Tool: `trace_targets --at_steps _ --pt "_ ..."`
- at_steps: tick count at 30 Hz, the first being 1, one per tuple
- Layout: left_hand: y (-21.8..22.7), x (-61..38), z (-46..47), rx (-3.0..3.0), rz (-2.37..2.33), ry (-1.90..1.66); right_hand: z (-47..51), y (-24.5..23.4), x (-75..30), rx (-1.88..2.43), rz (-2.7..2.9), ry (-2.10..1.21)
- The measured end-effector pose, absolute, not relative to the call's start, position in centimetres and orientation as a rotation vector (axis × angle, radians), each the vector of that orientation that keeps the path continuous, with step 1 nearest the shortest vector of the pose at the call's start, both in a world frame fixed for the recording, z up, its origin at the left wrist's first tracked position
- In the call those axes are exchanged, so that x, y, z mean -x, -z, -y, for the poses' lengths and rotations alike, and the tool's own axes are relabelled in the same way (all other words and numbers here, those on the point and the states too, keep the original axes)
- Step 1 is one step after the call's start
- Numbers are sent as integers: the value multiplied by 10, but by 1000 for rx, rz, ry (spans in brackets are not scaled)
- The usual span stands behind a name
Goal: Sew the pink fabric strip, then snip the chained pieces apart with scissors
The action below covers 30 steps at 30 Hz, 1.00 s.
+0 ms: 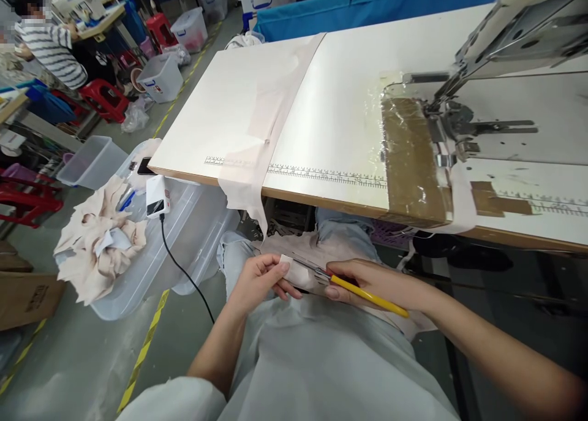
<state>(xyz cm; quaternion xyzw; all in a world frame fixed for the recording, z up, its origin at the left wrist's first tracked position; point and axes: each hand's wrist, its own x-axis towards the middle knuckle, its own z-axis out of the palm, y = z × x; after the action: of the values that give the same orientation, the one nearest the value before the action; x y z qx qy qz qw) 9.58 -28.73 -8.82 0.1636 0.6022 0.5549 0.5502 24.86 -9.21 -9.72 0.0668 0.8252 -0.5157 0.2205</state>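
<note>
Over my lap, pale pink fabric [331, 249] lies in loose folds. My left hand [261, 280] pinches a small whitish piece of cloth [298, 274] between thumb and fingers. My right hand [362, 280] is closed around a pair of scissors with a yellow handle [367, 295]; the handle runs back along my wrist. Their thin metal blades [310, 266] point left and lie along the cloth by my left fingertips. Whether the blades are apart cannot be made out. A long pale strip of fabric [271, 127] crosses the table and hangs over its front edge.
A sewing machine [459, 111] stands on the white table [349, 114] at right. At left, a lidded plastic bin [169, 249] bears a heap of fabric pieces [101, 243] and a white device [157, 197] with a black cable. Further off, a person [55, 50] sits among stools and bins.
</note>
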Motion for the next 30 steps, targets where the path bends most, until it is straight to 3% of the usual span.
trace_targets --at_steps 9,22,30 --pt "97 -90 287 -337 -1382 -1315 100 85 -245 -241 -2527 1101" --pt "103 -89 290 -321 -1370 -1294 105 93 -243 -240 -2696 884" --pt "105 -93 288 -352 -1373 -1276 106 94 -242 -344 -2648 1048"
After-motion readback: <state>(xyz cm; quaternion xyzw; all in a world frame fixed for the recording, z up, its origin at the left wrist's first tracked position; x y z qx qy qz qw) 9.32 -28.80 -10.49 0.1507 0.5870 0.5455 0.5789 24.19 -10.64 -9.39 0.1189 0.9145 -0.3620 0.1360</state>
